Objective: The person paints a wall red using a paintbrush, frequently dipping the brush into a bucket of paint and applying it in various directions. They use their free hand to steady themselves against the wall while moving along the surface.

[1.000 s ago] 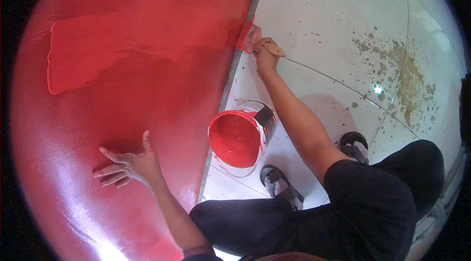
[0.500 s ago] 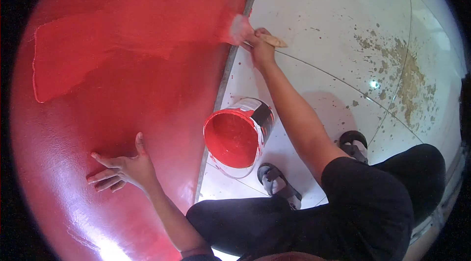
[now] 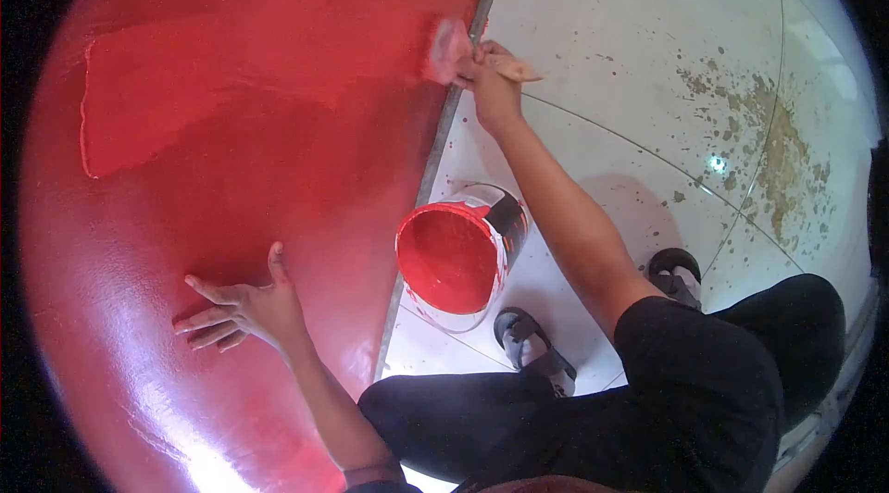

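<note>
My right hand [image 3: 495,87] grips a paintbrush [image 3: 451,50] by its light wooden handle. The blurred bristles touch the red painted surface [image 3: 306,123] beside its grey edge strip [image 3: 446,113]. My left hand [image 3: 243,308] has its fingers spread over the red surface at the lower left and holds nothing; whether it touches the surface is hard to tell. Between my arms stands an uncovered bucket [image 3: 454,257] with red paint inside and red smears on its rim.
White floor tiles [image 3: 611,21] with dark joints lie to the right, marked by brown spots and a larger stain [image 3: 782,155]. My sandalled feet [image 3: 532,349] and bent legs in black [image 3: 463,419] are at the bottom. Glare covers the lower left.
The view has shifted slightly, so bucket, feet and left hand appear a little further right. The brush head has moved slightly leftward along the edge area, still in my right hand.
</note>
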A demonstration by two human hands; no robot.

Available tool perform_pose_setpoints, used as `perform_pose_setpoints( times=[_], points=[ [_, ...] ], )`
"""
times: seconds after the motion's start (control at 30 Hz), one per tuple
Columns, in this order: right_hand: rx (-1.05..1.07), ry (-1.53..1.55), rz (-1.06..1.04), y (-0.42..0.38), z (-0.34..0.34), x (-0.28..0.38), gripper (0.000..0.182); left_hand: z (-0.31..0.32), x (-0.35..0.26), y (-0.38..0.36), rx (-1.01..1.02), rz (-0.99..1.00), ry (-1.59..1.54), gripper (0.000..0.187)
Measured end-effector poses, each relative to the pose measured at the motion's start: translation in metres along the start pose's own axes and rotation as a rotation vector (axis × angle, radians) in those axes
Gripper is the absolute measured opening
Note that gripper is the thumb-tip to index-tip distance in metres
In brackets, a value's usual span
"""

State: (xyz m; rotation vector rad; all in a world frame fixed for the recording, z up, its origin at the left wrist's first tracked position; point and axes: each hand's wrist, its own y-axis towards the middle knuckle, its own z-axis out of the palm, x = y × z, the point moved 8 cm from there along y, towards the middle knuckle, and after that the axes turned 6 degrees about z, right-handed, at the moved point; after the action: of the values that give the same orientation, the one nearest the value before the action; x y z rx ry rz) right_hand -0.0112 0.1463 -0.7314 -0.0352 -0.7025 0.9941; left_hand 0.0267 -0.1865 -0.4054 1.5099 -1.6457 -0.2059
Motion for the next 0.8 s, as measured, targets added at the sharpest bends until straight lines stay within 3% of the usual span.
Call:
perform_pose_setpoints(
  times=[0.07,0.17,0.23,0.3,0.43,0.5,0.6,0.67,0.8],
  points=[
    [0.184,0.297,0.015,-0.013,0.024,0.027,0.028,-0.002,-0.002,0.001,-0.014,0.002,-0.032,0.128],
    [0.211,0.43,0.02,-0.027,0.039,0.052,0.03,-0.004,-0.003,0.001,0.001,-0.003,-0.065,0.128],
    [0.2,0.414,0.01,-0.008,0.014,0.018,0.03,-0.004,-0.004,0.0,-0.002,0.007,-0.058,0.128],
    [0.04,0.289,0.194,0.008,-0.024,-0.034,0.028,-0.004,-0.004,0.0,-0.017,0.006,-0.048,0.128],
    [-0.107,0.103,0.152,0.005,-0.064,-0.04,0.024,0.0,0.001,0.001,-0.002,0.018,-0.023,0.128],
    [-0.284,-0.109,0.132,0.004,-0.074,-0.034,0.021,0.004,0.002,-0.002,-0.002,0.012,-0.027,0.128],
    [-0.223,-0.134,0.07,-0.01,-0.03,-0.017,0.02,-0.003,0.002,0.0,-0.029,0.01,0.022,0.13],
    [-0.105,-0.057,0.052,-0.023,0.023,0.0,0.021,-0.005,-0.001,0.0,0.085,0.02,-0.046,0.128],
    [0.016,-0.047,-0.042,-0.075,0.149,0.089,0.026,-0.008,0.002,0.002,0.153,-0.013,-0.173,0.126]
  ],
)
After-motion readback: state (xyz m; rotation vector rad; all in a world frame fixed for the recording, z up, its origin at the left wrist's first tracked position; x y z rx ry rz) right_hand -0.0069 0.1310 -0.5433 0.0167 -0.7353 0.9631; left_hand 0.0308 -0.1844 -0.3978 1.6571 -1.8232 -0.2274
